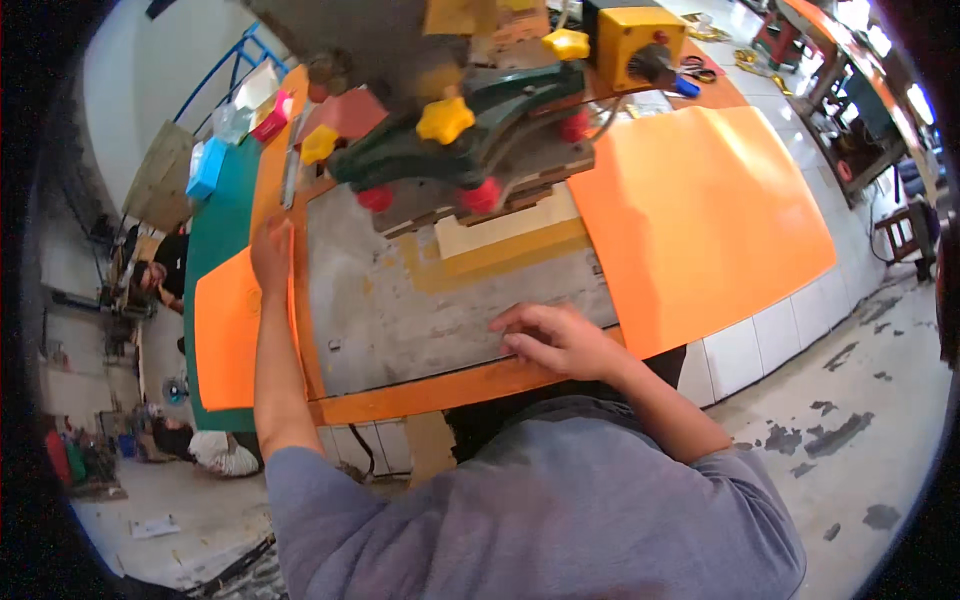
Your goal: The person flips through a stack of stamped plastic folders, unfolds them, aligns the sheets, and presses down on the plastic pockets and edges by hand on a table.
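Observation:
My left hand (pixel 270 255) is at the far right corner of an orange sheet (pixel 228 330) on the left, its fingers closed at the sheet's edge. My right hand (pixel 560 340) hovers by the front edge of a grey metal plate (pixel 440 340), fingers loosely bent and apart, nothing in them. Over the plate's far part stands a dark green press head (pixel 465 130) with yellow star knobs (pixel 445 120) and red round fittings (pixel 480 195). Beneath it a cream strip (pixel 510 222) lies on a tan patch of the plate.
A large orange sheet (pixel 700 220) covers the right side of the table. Farther back are a yellow control box (pixel 640 50) and scissors (pixel 697 68). A blue box (pixel 206 168) sits on the green surface (pixel 225 215) at left. Another person (pixel 165 270) is beyond it.

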A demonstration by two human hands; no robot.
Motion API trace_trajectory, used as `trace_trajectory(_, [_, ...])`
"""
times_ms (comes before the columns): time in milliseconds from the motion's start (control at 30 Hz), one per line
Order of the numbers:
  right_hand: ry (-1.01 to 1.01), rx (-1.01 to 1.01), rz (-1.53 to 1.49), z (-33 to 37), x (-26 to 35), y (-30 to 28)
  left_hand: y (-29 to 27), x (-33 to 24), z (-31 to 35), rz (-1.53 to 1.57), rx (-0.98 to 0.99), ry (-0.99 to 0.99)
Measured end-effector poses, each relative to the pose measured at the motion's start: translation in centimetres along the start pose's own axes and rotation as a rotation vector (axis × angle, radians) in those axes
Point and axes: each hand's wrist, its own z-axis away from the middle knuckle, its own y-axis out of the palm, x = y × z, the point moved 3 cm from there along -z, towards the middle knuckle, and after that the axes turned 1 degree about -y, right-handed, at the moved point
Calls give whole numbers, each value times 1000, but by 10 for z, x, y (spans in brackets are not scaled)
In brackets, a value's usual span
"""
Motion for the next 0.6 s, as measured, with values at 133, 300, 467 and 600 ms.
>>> trace_trajectory(133, [-95,-13,156,1,-1,2,-27,-25,3,248,-172,-209])
trace_trajectory(300, [-116,32,185,5,4,-2,-105,-146,27,433,-257,-152])
trace_trajectory(467, [-239,11,270,5,-9,6,-150,-224,80,531,-299,-41])
trace_trajectory(600, [-466,2,387,19,-7,12,-149,-301,125,665,-97,153])
